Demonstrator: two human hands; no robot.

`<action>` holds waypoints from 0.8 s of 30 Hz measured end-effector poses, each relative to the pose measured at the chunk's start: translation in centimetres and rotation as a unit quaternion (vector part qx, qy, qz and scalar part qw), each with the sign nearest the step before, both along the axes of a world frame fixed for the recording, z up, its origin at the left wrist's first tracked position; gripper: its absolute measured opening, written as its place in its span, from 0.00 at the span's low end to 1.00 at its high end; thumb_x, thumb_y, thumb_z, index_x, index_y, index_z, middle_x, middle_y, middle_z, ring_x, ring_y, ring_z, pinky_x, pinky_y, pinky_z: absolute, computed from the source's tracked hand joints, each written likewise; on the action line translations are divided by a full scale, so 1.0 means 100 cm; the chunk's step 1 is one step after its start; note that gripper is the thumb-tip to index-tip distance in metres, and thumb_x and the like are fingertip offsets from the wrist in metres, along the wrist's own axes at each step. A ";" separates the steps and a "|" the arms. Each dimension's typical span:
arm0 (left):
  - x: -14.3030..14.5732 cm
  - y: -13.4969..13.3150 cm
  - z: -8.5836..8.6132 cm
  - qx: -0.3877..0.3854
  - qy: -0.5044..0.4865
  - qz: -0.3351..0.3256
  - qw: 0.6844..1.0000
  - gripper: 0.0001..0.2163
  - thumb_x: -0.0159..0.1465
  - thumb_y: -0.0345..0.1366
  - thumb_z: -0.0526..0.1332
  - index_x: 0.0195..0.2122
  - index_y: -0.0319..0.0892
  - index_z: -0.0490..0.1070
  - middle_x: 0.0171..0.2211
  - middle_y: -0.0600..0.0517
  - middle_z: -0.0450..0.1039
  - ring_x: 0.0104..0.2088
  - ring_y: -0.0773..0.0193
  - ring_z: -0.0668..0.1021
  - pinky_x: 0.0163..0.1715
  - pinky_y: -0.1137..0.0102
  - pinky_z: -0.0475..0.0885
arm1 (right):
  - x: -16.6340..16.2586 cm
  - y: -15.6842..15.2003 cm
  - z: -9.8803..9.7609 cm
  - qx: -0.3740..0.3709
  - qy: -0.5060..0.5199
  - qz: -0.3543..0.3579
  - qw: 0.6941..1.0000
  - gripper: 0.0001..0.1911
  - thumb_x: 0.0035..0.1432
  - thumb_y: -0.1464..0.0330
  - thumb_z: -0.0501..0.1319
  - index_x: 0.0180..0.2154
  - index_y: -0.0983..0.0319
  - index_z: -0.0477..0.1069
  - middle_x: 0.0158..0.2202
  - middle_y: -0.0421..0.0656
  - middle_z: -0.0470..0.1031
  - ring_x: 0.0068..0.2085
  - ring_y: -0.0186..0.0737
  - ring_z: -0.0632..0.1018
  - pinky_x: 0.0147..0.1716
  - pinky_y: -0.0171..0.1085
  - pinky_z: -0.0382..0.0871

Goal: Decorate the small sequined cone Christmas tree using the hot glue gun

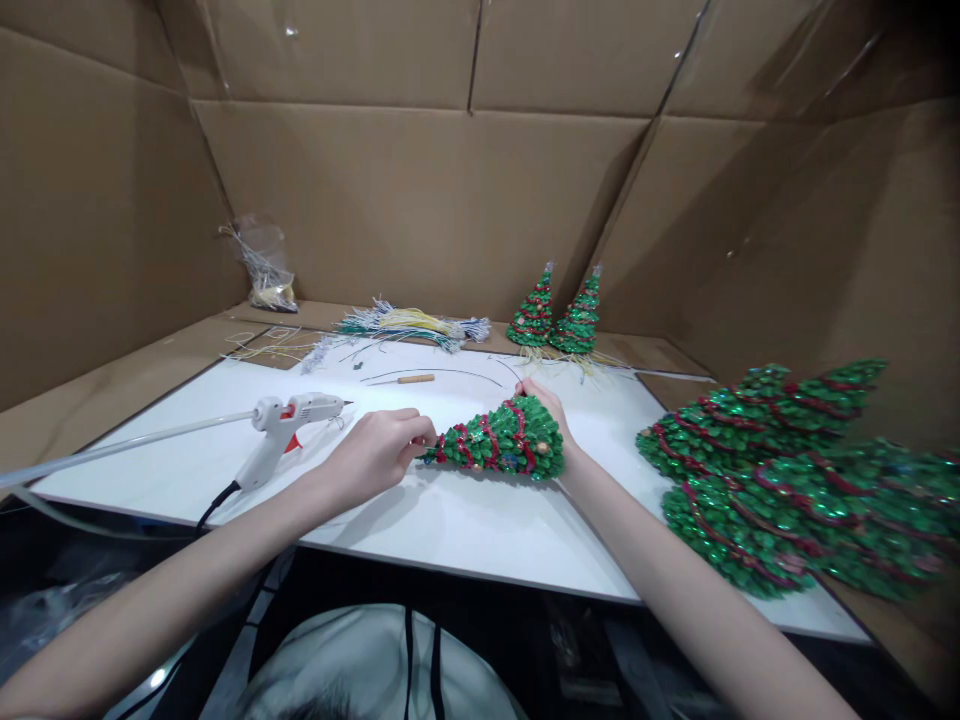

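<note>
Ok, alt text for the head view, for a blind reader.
A left hand at the tip and a right hand at the base hold a small green sequined tree on its side on a white board. A glue gun lies to the left; more trees are piled at right.

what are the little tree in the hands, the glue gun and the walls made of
Little tree: seemingly shiny green sequins or foil scales with red glittery garland, judging by the sparkle; its core is hidden. Glue gun: smooth white moulded plastic, orange trigger. Walls: matte brown cardboard, with folds and seams showing.
</note>
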State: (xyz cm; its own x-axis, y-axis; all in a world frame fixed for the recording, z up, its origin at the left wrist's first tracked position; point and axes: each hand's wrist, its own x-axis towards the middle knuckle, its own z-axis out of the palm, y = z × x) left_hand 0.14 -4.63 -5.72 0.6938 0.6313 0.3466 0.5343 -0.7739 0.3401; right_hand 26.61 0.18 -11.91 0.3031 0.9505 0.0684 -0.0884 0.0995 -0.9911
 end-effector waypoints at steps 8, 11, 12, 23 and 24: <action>-0.008 -0.006 0.003 -0.056 0.057 0.089 0.993 0.05 0.63 0.34 0.56 0.34 0.42 0.70 0.28 0.54 0.74 0.28 0.65 0.74 0.27 0.74 0.61 | 0.000 -0.003 0.000 0.010 -0.005 -0.007 1.000 0.19 0.41 0.51 0.62 0.20 0.58 0.60 0.19 0.35 0.61 0.22 0.34 0.63 0.24 0.36 0.59; -0.008 -0.006 0.005 -0.054 0.065 0.102 0.991 0.05 0.64 0.33 0.55 0.34 0.42 0.70 0.31 0.53 0.75 0.30 0.64 0.74 0.28 0.73 0.62 | 0.000 -0.004 0.001 0.011 -0.001 0.004 1.000 0.20 0.41 0.50 0.62 0.21 0.58 0.60 0.18 0.35 0.60 0.22 0.34 0.63 0.24 0.36 0.59; -0.008 -0.005 0.005 -0.048 0.065 0.099 0.992 0.05 0.64 0.33 0.55 0.33 0.42 0.70 0.32 0.53 0.75 0.31 0.64 0.74 0.29 0.73 0.62 | 0.000 -0.004 0.001 0.011 0.002 0.008 1.000 0.20 0.41 0.50 0.63 0.21 0.58 0.60 0.18 0.35 0.60 0.22 0.34 0.64 0.24 0.36 0.59; 0.003 -0.002 -0.003 0.064 0.149 0.085 0.983 0.08 0.65 0.29 0.50 0.32 0.40 0.68 0.33 0.51 0.73 0.28 0.63 0.74 0.25 0.72 0.58 | -0.001 -0.004 -0.002 0.001 0.023 0.009 1.000 0.20 0.42 0.51 0.63 0.22 0.58 0.59 0.17 0.35 0.60 0.21 0.35 0.65 0.23 0.36 0.61; 0.003 -0.002 -0.004 0.070 0.154 0.082 0.982 0.08 0.65 0.30 0.50 0.32 0.40 0.67 0.33 0.51 0.73 0.28 0.64 0.74 0.25 0.72 0.57 | -0.001 -0.004 -0.003 0.000 0.023 0.009 1.000 0.19 0.41 0.51 0.63 0.22 0.58 0.59 0.17 0.34 0.60 0.21 0.35 0.65 0.23 0.36 0.61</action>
